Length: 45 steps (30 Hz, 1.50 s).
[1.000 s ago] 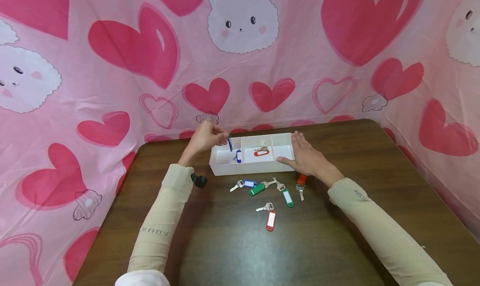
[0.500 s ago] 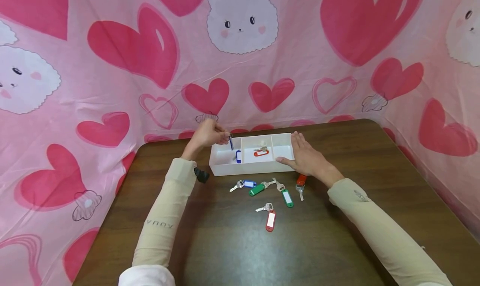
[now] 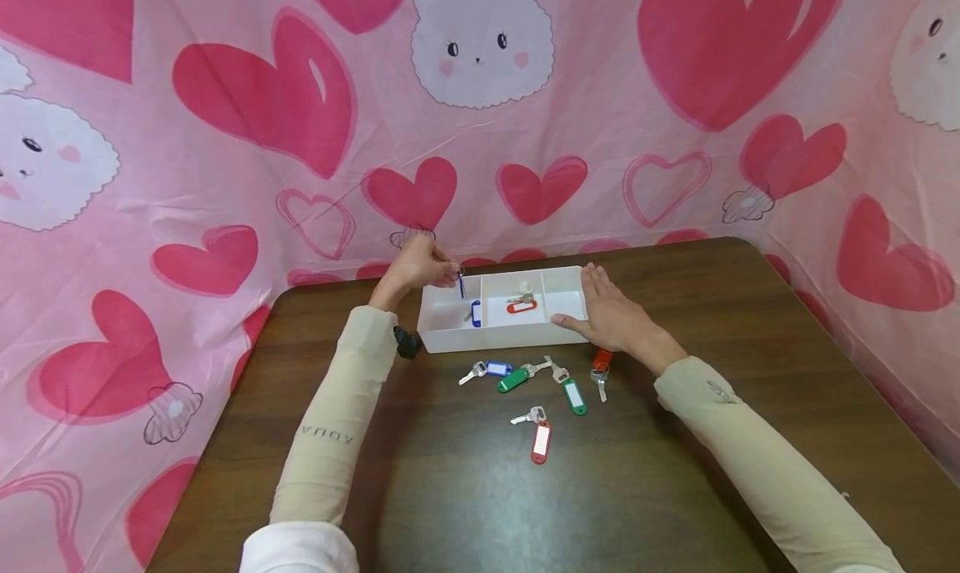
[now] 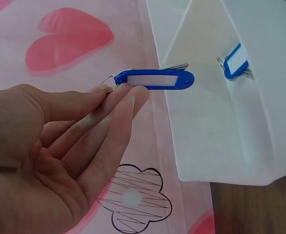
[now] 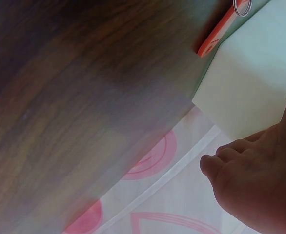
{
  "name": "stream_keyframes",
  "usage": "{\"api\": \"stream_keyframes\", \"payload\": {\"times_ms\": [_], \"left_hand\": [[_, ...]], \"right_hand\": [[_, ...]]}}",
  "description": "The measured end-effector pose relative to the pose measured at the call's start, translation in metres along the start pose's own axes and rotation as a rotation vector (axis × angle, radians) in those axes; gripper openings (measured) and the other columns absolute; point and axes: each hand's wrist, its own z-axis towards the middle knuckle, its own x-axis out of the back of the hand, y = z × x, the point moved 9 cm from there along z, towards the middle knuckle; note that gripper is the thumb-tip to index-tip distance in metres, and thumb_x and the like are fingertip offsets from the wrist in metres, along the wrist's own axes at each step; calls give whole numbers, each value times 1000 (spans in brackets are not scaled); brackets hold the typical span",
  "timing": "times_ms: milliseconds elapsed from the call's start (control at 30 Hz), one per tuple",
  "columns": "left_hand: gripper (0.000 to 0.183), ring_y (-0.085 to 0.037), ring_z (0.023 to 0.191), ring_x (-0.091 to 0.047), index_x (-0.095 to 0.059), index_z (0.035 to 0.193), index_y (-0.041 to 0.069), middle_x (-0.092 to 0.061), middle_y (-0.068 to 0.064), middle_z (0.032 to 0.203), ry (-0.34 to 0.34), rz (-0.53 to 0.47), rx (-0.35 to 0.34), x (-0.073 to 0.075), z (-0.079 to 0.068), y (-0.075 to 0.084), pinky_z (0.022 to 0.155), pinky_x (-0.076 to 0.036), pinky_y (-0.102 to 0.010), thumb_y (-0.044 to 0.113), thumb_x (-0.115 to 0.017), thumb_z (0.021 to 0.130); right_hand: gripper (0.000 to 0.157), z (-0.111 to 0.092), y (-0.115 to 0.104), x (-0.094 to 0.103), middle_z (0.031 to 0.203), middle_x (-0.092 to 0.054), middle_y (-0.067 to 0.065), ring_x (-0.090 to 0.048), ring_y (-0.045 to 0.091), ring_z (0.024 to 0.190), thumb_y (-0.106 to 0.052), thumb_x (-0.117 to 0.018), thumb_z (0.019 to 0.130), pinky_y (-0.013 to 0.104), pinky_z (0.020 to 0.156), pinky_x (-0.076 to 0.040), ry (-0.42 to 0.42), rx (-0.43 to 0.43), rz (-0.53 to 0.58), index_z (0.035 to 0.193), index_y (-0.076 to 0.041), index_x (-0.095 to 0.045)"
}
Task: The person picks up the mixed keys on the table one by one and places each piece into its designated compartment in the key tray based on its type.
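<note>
My left hand (image 3: pixel 418 266) is above the left compartment of a white three-part tray (image 3: pixel 495 338). Thumb and fingertips pinch the ring of a blue key tag (image 4: pixel 184 79), whose key shows only partly behind it in the left wrist view. Another blue-tagged key (image 3: pixel 476 314) lies in that compartment by the divider. The middle one holds a red-tagged key (image 3: pixel 522 306). My right hand (image 3: pixel 618 316) rests against the tray's right end with fingers extended, the thumb reaching over the front wall. In the right wrist view, the right hand (image 5: pixel 255 175) partly covers that end.
In front of the tray lie keys with a blue tag (image 3: pixel 498 369), a green tag (image 3: pixel 513 379), another green tag (image 3: pixel 575 396), a red tag (image 3: pixel 542 442) and an orange-red tag (image 3: pixel 602 359). A pink heart-print cloth (image 3: pixel 480 198) hangs behind the brown table (image 3: pixel 450 490).
My left forearm has shifted slightly to the right, while the hand still holds the blue key tag over the left compartment. The right hand and the tray look unchanged.
</note>
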Motion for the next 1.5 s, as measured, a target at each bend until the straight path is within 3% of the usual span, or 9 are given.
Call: {"api": "stream_keyframes", "payload": {"times_ms": [133, 400, 667, 1033, 1167, 1300, 1433, 1500], "left_hand": [[21, -25, 79, -80, -78, 111, -6, -78, -24, 100, -6, 21, 11, 0, 3, -3, 80, -67, -38, 11, -71, 100], [20, -44, 98, -78, -78, 110, -6, -78, -25, 100, -27, 18, 33, -4, 7, -6, 93, -63, -52, 10, -71, 100], [20, -40, 94, -80, -79, 109, -6, -78, -25, 102, -30, 23, 38, -6, 11, -9, 93, -63, -52, 11, -71, 100], [28, -44, 98, -78, -77, 116, -6, -79, -23, 102, -39, 57, 16, -9, 9, -11, 90, -65, -49, 16, -69, 102], [27, -36, 89, -80, -77, 117, -4, -79, -22, 101, -39, 81, -10, -10, 5, -8, 91, -65, -49, 17, -68, 102], [24, -24, 76, -79, -79, 113, -1, -79, -19, 99, -33, 115, -30, -11, 1, -5, 84, -67, -41, 17, -68, 101], [20, -22, 75, -78, -80, 108, 2, -79, -20, 101, -31, 128, -44, -13, -5, -3, 77, -65, -33, 15, -66, 101], [20, -22, 76, -77, -80, 108, 3, -79, -21, 102, -35, 125, -50, -15, -8, -3, 77, -65, -35, 15, -65, 101]], "right_hand": [[119, 0, 0, -1, 176, -4, 27, -4, 46, 164, -77, -50, 96, 56, 132, -16, -5, -2, -1, 165, 7, -2], [118, 0, -1, 0, 176, -4, 27, -4, 47, 164, -77, -49, 97, 57, 132, -15, -6, -2, 0, 165, 7, -2], [119, -1, -1, 0, 176, -3, 27, -3, 46, 164, -77, -50, 96, 57, 132, -15, -15, -8, 8, 165, 6, -1], [118, -1, 0, 1, 176, -2, 26, -3, 46, 164, -76, -50, 96, 57, 132, -15, -11, -3, 16, 166, 6, -1], [119, 0, 0, 1, 176, -4, 27, -3, 46, 164, -76, -51, 96, 57, 132, -16, -9, -4, 15, 166, 6, -1], [119, -1, 0, 1, 176, -3, 27, -3, 46, 164, -77, -50, 96, 58, 132, -16, -14, -6, 18, 166, 6, -1], [119, -1, 0, 0, 176, -2, 26, -2, 46, 164, -76, -51, 96, 58, 132, -15, -21, -9, 25, 166, 6, -1], [119, -1, 0, 0, 176, -2, 26, -2, 46, 164, -76, -51, 96, 58, 132, -15, -22, -9, 27, 166, 6, -1]]}}
